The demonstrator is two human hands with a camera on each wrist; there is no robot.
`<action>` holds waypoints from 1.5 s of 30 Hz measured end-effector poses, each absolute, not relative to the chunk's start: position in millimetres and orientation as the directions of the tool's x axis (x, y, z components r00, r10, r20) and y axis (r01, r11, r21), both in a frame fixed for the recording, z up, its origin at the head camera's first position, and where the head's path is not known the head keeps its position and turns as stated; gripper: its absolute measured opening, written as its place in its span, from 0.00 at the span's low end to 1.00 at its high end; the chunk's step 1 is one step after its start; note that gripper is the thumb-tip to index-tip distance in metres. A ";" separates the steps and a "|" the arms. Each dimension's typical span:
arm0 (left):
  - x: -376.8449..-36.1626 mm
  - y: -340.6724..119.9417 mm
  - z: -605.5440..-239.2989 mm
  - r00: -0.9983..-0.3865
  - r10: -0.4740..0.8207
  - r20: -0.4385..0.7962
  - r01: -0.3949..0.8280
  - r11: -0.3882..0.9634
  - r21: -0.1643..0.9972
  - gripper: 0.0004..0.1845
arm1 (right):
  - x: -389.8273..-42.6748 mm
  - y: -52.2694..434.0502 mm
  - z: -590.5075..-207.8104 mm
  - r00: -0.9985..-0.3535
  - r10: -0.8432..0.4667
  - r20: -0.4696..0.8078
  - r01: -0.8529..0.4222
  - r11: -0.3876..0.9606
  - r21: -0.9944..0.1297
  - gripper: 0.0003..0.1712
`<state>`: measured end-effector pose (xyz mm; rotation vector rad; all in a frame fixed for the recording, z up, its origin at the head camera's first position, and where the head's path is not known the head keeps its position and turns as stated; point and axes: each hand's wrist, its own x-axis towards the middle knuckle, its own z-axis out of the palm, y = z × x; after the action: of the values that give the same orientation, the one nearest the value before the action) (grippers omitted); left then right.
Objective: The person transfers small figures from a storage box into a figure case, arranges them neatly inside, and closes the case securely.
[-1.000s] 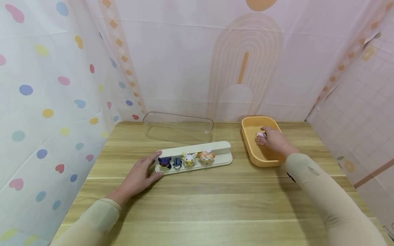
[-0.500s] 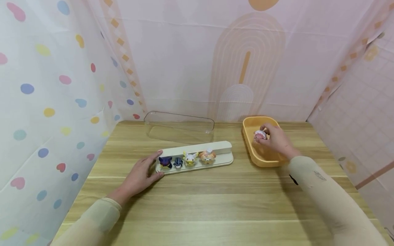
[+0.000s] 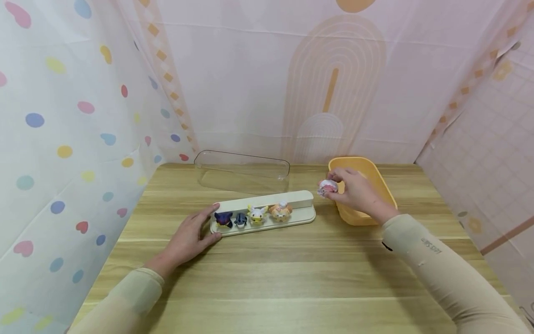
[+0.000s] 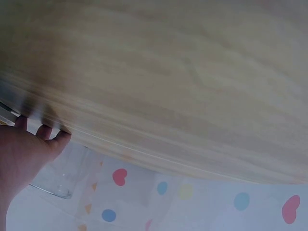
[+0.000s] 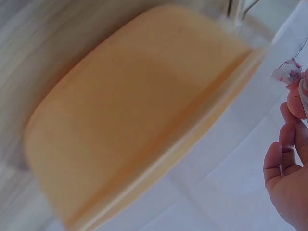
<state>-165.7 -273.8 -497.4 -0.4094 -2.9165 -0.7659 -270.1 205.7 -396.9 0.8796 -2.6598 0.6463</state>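
My right hand pinches a small pink-and-white toy figure between thumb and fingers, just left of the orange bin and above the table. In the right wrist view, the pink-and-white figure shows only in part at the fingertips. On the left, my left hand grips the end of a long cream display base, thumb along the front and fingers at the back. Standing in a row on it are a dark purple figure, a blue-grey one, a white-and-yellow one and an orange one with a white top.
A clear plastic cover lies behind the display base, near the table's back edge. Patterned cloth hangs along the back and both sides. The wood-grain table extends in front of both hands.
My right hand has lifted the pink-and-white figure out of the orange bin and carried it left past the rim. My left hand stays on the display base.
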 end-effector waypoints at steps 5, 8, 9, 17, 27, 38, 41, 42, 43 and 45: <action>-166.2 -273.5 -496.8 -0.961 0.232 0.151 0.276 0.839 0.469 0.47 | -262.7 187.0 -403.5 -0.696 -0.588 0.412 -0.708 0.658 -0.258 0.21; -167.0 -273.4 -497.1 -0.963 0.229 0.143 0.270 0.838 0.473 0.47 | -258.3 177.4 -409.7 -0.660 -0.629 0.411 -0.737 0.649 -0.188 0.22; -167.2 -273.2 -497.1 -0.962 0.231 0.144 0.272 0.838 0.473 0.48 | -256.9 174.6 -412.1 -0.654 -0.639 0.404 -0.740 0.651 -0.168 0.22; -167.6 -273.8 -498.2 -0.964 0.228 0.133 0.264 0.841 0.472 0.48 | -251.8 160.6 -435.7 -0.596 -0.716 0.362 -0.756 0.652 0.045 0.22; -168.0 -272.7 -497.6 -0.962 0.233 0.144 0.273 0.842 0.464 0.48 | -252.7 158.4 -452.4 -0.479 -0.728 0.490 -0.801 0.591 0.094 0.25; -168.6 -274.3 -498.9 -0.963 0.232 0.135 0.268 0.846 0.461 0.48 | -248.6 157.9 -446.0 -0.613 -0.676 0.409 -0.750 0.661 -0.033 0.27; -169.2 -274.7 -499.5 -0.963 0.232 0.134 0.268 0.845 0.462 0.49 | -248.5 160.1 -443.1 -0.658 -0.652 0.376 -0.718 0.694 -0.054 0.28; -169.4 -274.8 -499.8 -0.963 0.233 0.135 0.269 0.845 0.463 0.49 | -248.5 160.8 -441.9 -0.672 -0.644 0.366 -0.709 0.703 -0.064 0.28; -169.5 -275.0 -499.8 -0.963 0.233 0.135 0.270 0.844 0.463 0.49 | -248.6 161.7 -440.9 -0.682 -0.638 0.359 -0.701 0.710 -0.071 0.29; -169.4 -275.1 -499.7 -0.963 0.235 0.136 0.271 0.844 0.463 0.49 | -248.6 163.7 -439.1 -0.698 -0.624 0.351 -0.686 0.723 -0.080 0.30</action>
<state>-169.4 -275.1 -499.7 -0.4047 -2.9456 -0.7565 -248.6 163.7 -439.1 1.0269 -2.6283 0.2959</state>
